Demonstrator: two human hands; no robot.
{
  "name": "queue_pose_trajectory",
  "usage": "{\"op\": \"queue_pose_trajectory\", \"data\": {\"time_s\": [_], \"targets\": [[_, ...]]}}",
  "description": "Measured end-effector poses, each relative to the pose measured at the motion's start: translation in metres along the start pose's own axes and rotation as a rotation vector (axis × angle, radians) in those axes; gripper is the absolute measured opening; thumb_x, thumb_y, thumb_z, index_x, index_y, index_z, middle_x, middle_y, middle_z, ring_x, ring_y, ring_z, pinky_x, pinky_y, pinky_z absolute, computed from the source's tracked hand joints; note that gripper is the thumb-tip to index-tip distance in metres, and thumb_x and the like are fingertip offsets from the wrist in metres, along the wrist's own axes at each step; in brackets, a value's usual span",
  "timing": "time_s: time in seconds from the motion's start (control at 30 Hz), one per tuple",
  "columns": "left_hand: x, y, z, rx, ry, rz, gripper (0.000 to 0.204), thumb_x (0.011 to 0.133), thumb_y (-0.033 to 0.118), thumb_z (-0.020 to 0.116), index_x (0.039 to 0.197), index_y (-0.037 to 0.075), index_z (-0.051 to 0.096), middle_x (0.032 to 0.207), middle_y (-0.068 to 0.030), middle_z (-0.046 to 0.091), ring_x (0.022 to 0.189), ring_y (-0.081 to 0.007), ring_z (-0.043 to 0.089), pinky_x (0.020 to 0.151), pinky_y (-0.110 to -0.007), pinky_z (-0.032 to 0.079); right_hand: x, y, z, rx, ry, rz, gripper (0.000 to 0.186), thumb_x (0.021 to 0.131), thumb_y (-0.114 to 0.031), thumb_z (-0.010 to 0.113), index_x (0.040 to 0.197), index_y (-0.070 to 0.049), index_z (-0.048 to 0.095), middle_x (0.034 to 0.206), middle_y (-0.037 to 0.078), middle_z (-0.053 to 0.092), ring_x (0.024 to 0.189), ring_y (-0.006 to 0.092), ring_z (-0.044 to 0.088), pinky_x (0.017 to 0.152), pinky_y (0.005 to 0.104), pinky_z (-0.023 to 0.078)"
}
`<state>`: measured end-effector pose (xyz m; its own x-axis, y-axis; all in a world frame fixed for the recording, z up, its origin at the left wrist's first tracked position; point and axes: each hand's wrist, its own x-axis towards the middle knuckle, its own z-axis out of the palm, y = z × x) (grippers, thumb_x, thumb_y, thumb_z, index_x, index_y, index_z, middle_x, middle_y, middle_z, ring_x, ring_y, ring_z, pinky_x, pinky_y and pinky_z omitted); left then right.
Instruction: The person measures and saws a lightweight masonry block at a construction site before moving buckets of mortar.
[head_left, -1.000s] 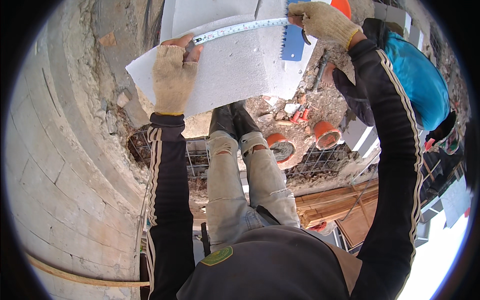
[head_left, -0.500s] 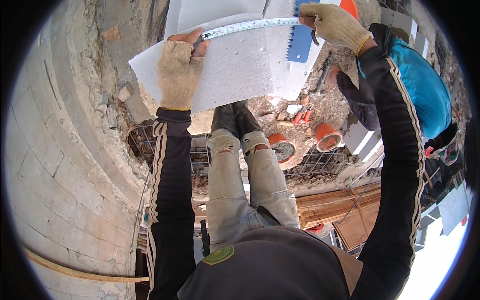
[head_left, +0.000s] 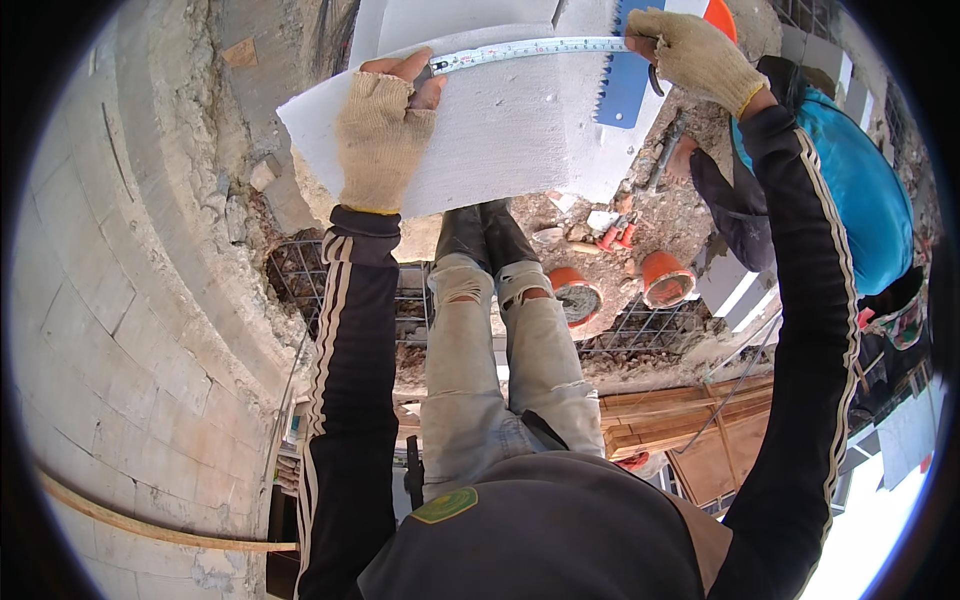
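My left hand [head_left: 385, 130], in a beige fingerless knit glove, grips the hooked end of a white tape measure [head_left: 530, 48] at the left part of a white block [head_left: 500, 130]. The tape lies stretched across the block's upper face. My right hand [head_left: 690, 55], gloved the same way, has its fingers closed on the tape's other end, whose case is mostly hidden. Beside and beneath it lies a blue saw blade [head_left: 620, 90] with teeth along its left edge, and an orange piece [head_left: 722, 20] shows behind the hand.
A co-worker in blue [head_left: 865, 180] crouches at the right. Orange buckets [head_left: 665, 280], small red-handled tools [head_left: 615, 235] and rubble lie below the block. Steel rebar mesh [head_left: 640, 330] crosses trenches. A pale block wall [head_left: 120, 300] is at left; timber planks [head_left: 650, 410] lie lower right.
The hands, tape, block and surroundings have shifted slightly right in the view. The tape stays stretched between both hands, with little change in their grip.
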<state>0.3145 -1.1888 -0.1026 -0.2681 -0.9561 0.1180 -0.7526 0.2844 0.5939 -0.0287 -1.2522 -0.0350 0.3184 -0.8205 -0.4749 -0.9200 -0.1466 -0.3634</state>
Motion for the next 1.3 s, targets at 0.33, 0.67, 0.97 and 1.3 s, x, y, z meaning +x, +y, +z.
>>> {"op": "queue_pose_trajectory", "data": {"time_s": [0.33, 0.67, 0.97, 1.3], "targets": [[0.003, 0.003, -0.005, 0.020, -0.002, 0.033, 0.035, 0.090, 0.028, 0.077, 0.122, 0.014, 0.073, 0.102, -0.0070, 0.065, 0.074, -0.0150, 0.061, 0.066, -0.028, 0.054, 0.012, 0.034, 0.031, -0.112, -0.039, -0.080, 0.021, 0.103, -0.028, 0.057, 0.095, -0.009, 0.056, 0.081, 0.014, 0.058, 0.072, 0.0309, 0.063, 0.069, 0.0419, 0.050], [0.016, -0.013, -0.010, -0.004, -0.009, 0.231, 0.034, 0.089, 0.025, 0.078, 0.120, 0.012, 0.073, 0.090, -0.0065, 0.066, 0.074, -0.0176, 0.062, 0.066, -0.029, 0.052, 0.003, 0.028, 0.026, -0.034, -0.017, -0.101, 0.023, 0.104, -0.029, 0.054, 0.098, -0.007, 0.058, 0.080, 0.014, 0.057, 0.073, 0.0319, 0.061, 0.070, 0.0409, 0.049], [0.014, -0.014, -0.011, -0.010, -0.029, 0.245, 0.035, 0.088, 0.026, 0.078, 0.121, 0.013, 0.074, 0.080, -0.0032, 0.061, 0.067, -0.0157, 0.056, 0.059, -0.030, 0.047, 0.000, 0.033, 0.033, -0.060, -0.011, -0.113, 0.025, 0.104, -0.032, 0.055, 0.100, -0.007, 0.059, 0.079, 0.012, 0.057, 0.071, 0.0277, 0.061, 0.069, 0.0397, 0.049], [0.013, -0.014, -0.014, 0.053, -0.068, 0.239, 0.034, 0.089, 0.026, 0.076, 0.121, 0.013, 0.074, 0.082, -0.0045, 0.064, 0.070, -0.0171, 0.058, 0.062, -0.030, 0.050, -0.009, -0.013, 0.003, 0.038, -0.008, 0.081, 0.020, 0.090, -0.020, 0.061, 0.099, -0.005, 0.072, 0.093, 0.020, 0.071, 0.089, 0.0380, 0.067, 0.080, 0.0439, 0.053]]}}
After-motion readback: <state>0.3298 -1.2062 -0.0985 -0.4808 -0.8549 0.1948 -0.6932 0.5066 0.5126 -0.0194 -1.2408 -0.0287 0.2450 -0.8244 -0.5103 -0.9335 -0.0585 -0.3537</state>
